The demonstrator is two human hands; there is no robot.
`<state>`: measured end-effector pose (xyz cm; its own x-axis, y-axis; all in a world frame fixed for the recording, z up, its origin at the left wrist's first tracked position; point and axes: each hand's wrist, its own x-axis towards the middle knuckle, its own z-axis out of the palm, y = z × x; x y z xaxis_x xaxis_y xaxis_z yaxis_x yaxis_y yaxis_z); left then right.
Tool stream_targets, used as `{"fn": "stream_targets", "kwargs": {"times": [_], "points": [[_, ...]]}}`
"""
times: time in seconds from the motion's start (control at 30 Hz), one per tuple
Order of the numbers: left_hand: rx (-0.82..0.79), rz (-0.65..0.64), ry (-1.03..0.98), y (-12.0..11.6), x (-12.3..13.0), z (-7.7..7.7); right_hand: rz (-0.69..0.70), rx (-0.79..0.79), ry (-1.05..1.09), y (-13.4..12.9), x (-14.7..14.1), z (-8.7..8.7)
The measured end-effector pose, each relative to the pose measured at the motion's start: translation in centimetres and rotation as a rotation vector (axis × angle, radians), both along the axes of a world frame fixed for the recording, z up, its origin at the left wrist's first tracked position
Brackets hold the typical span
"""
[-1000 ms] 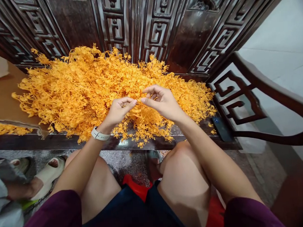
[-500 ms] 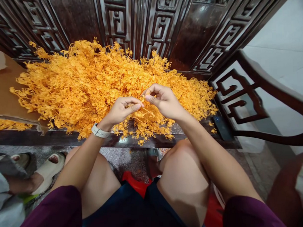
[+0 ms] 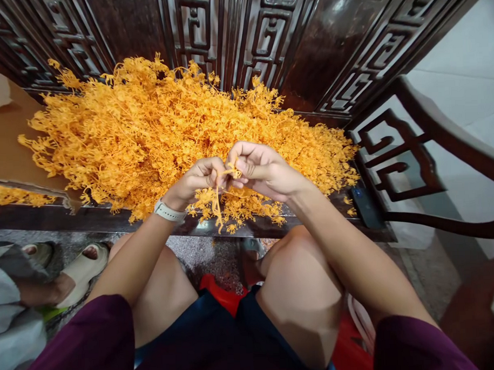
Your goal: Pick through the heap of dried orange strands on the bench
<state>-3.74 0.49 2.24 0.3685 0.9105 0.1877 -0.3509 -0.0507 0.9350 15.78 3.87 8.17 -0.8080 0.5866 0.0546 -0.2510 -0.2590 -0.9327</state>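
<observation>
Close together at the front of a big heap of orange artificial flower sprigs (image 3: 147, 123), my two hands are closed on one thin orange sprig (image 3: 218, 205). My left hand (image 3: 198, 180), with a pale watch strap on its wrist, pinches the stem between thumb and fingers. From it the stem hangs down towards the bench edge. My right hand (image 3: 262, 169) pinches the sprig's curly head between thumb and forefinger. The fingertips almost meet, and they partly hide the piece between them.
The heap lies on a dark wooden bench (image 3: 110, 225) with a carved back (image 3: 303, 69) and armrest (image 3: 423, 135). A cardboard piece (image 3: 14, 144) stands at the left. A dark flat object (image 3: 367, 208) lies by the armrest. Another person's sandalled foot (image 3: 82, 274) is at lower left.
My hands have come closer together and the left fingers have curled inward. The sprig's stem, which slanted to the right below my fingers, now hangs down. The view has shifted slightly.
</observation>
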Motion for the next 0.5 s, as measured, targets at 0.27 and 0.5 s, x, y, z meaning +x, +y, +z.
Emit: {"fn": "stream_targets", "kwargs": {"times": [0.27, 0.5], "points": [[-0.161, 0.101, -0.406, -0.6, 1.0, 0.3, 0.012, -0.123, 0.196, -1.0, -1.1, 0.8], [-0.301, 0.293, -0.539, 1.2, -0.4, 1.3, 0.248, 0.378, -0.281, -0.6, 2.5, 3.1]]}}
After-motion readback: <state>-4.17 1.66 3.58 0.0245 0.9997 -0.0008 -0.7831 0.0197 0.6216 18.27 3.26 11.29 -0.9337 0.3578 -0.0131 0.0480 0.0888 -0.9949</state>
